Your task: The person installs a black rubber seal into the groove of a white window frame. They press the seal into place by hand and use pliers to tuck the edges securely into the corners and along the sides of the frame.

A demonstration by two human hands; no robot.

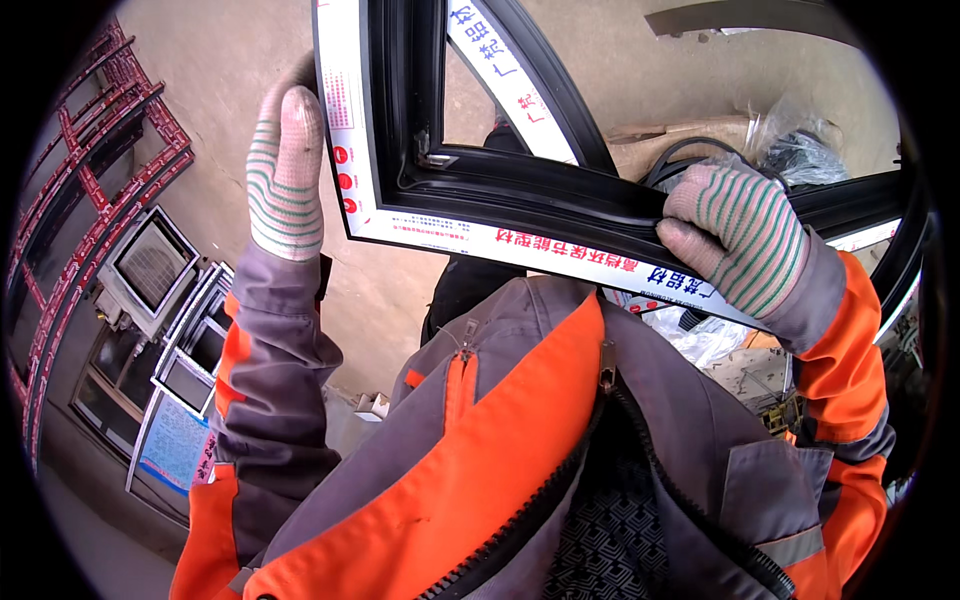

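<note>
A black, curved-sided window frame (420, 225) is tilted up in front of me, its outer faces covered in printed white protective film. My left hand (285, 185), in a pinkish glove with green stripes, grips its left outer edge; the thumb points up along the side and the fingers partly disappear behind it. Over the lower bar lies my right hand (738, 238), gloved alike, its fingers curled at the bar's inner edge. A black rubber seal strip (585, 196) runs along the inner groove to those fingertips. What sits beneath the right fingers is hidden.
Dark red-wrapped curved frames (95, 185) stand at the left, beside a white boxy unit (152, 262) and leaning framed panels (190, 375). Beyond the frame, clear plastic wrap (800, 150) and black coiled strip lie on the floor. A curved dark piece (750, 16) rests farther back.
</note>
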